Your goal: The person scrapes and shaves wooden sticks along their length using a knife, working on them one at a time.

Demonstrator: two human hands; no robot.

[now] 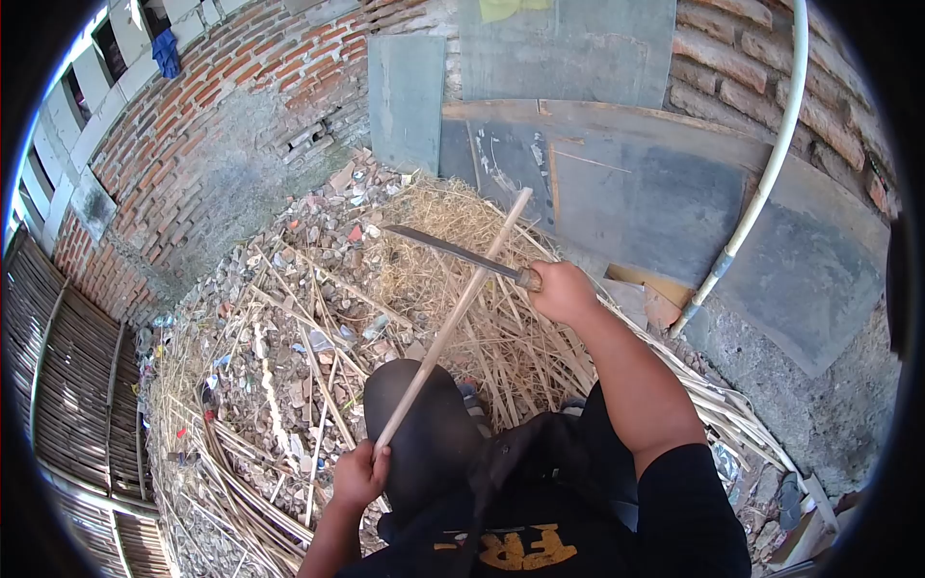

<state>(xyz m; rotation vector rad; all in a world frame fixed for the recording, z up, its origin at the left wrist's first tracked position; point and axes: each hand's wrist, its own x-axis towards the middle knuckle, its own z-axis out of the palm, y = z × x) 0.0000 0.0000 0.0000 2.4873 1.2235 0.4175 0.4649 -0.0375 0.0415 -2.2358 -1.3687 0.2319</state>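
The stick (438,342) is gripped near its lower end by the left hand (360,474), the knife (457,251) by the right hand (565,292). Slanting over the knee (438,409), the stick is crossed by the blade (429,241); presumably light and stiff, it is best held low.

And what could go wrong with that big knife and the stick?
First, the right hand holds the knife across the stick, and the bare left hand grips the stick's near end. If the blade slid down, it might cut that hand.

Second, the stick passes over a knee in this view, so a slip might nick the leg.

Third, loose rubble covers much of the ground, so footing could be wobbly.
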